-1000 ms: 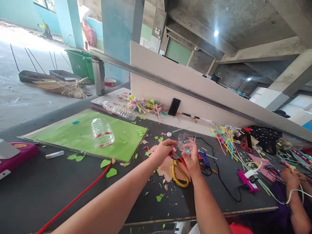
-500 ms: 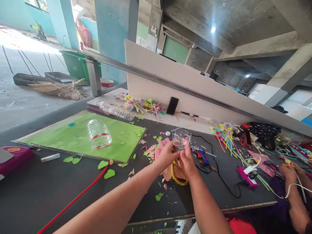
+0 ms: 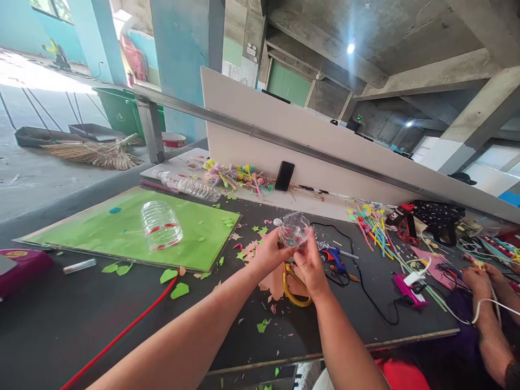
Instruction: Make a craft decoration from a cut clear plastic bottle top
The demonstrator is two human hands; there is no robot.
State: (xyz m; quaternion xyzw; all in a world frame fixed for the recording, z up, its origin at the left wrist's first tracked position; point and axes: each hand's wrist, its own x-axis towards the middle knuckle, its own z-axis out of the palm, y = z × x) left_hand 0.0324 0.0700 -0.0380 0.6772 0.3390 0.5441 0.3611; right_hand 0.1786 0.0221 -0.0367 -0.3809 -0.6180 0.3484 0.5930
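Observation:
Both my hands hold a clear plastic bottle piece (image 3: 294, 227), cut short and round like a cup, above the dark table. My left hand (image 3: 272, 253) grips its left side, and my right hand (image 3: 309, 265) has its fingers on the right side and underneath. Just below my hands lie scissors with yellow handles (image 3: 296, 295), partly hidden, on pink and peach paper scraps (image 3: 270, 281). A blue glue gun (image 3: 336, 262) rests to the right of my right hand. Another cut clear bottle piece (image 3: 161, 225) sits on the green sheet (image 3: 122, 238) at left.
A clear bottle (image 3: 189, 186) lies behind the green sheet. A phone (image 3: 285, 176) leans on the white partition (image 3: 325, 157). Colourful pipe cleaners (image 3: 369, 227), a magenta power strip (image 3: 410, 291) and black cables are at right, near another person's hands (image 3: 483, 276). A red cord (image 3: 122, 336) crosses the left side.
The bottle piece has been tipped and turned in my hands, and it sits slightly lower and further left in view. Both hands keep their hold. The view has shifted a little.

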